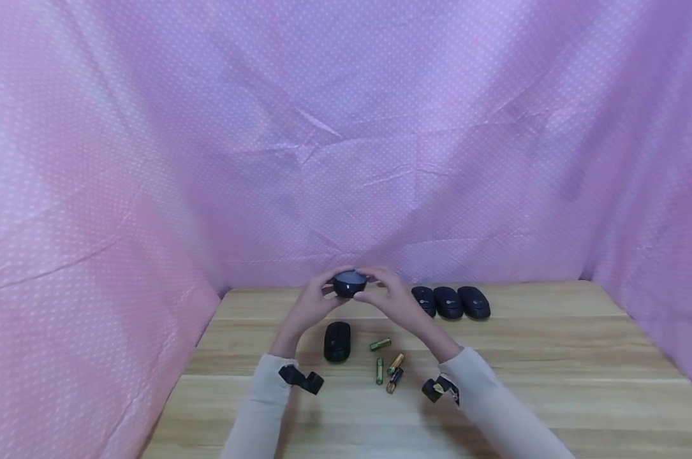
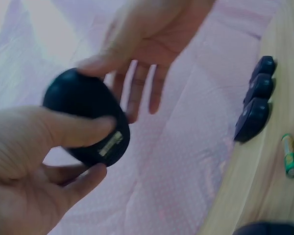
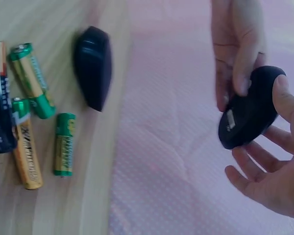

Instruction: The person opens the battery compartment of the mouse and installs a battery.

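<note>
A black computer mouse [image 1: 350,284] is held up off the table between both hands. My left hand [image 1: 314,301] grips one side, its thumb lying across the underside near a small pale label in the left wrist view. My right hand [image 1: 393,298] pinches the other side, with the thumb at the edge and fingertips beneath or behind the mouse [image 3: 252,110]. Below the hands, a second black mouse [image 1: 337,342] rests on the table. Several AA-type batteries [image 1: 379,371] lie to its right, mostly green and gold, one dark and copper.
Three black mice [image 1: 449,303] stand side by side at the back right of the wooden table [image 1: 552,357]. Pink dotted cloth [image 1: 346,159] hangs behind the table and at both sides. Each wrist carries a black strap-on camera [image 1: 308,382].
</note>
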`<state>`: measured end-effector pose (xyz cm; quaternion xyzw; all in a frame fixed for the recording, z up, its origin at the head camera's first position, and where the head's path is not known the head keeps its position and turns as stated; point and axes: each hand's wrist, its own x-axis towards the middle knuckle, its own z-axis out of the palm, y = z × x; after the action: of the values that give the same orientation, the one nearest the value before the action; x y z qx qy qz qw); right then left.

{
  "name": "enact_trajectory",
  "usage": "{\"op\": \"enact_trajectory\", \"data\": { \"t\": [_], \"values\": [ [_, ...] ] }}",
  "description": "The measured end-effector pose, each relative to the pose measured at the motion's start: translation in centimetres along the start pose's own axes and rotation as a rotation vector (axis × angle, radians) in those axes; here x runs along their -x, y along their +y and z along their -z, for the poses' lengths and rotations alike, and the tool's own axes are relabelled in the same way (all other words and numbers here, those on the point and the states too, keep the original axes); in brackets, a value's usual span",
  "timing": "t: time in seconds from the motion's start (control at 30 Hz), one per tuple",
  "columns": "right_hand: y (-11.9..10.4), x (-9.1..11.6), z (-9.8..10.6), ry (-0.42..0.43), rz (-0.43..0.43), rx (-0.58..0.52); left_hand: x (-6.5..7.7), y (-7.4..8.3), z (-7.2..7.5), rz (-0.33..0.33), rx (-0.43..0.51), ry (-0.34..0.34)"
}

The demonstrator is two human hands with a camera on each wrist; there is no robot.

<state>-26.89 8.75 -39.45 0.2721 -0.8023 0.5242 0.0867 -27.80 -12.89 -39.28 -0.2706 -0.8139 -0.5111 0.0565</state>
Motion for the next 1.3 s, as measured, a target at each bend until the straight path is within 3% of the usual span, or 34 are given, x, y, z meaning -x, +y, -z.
{"op": "enact_trajectory", "data": {
  "t": [0.13,0.23,0.37,0.53,0.63,0.77,1.1,1.3],
  "values": [
    [0.0,0.7,1.3,0.038,-0.025,-0.006,-0.7,0.5,-2.1,-0.019,-0.076,0.092],
    [0.3,1.1,1.9,0.057,-0.054,-0.036,-0.9,0.7,-3.3,-0.029,-0.057,0.103],
    [0.9,1.5,2.2,0.086,-0.084,-0.021,-0.7,0.7,-4.7,-0.012,0.055,0.102],
    [1.5,1.9,2.2,0.125,-0.111,0.006,-0.5,0.3,-5.9,0.091,0.251,0.092],
    [1.8,2.2,2.2,0.144,-0.122,-0.022,-0.4,0.1,-6.2,0.158,0.351,0.083],
    [2.3,2.3,2.2,0.151,-0.111,-0.066,-0.5,0.1,-6.3,0.198,0.428,0.043],
    [2.9,2.6,2.3,0.105,-0.123,-0.104,-0.5,-0.3,-6.3,0.307,0.429,-0.042],
    [4.2,2.7,2.3,0.073,-0.1,-0.086,-0.5,-0.7,-6.6,0.324,0.419,-0.059]
  ]
}}
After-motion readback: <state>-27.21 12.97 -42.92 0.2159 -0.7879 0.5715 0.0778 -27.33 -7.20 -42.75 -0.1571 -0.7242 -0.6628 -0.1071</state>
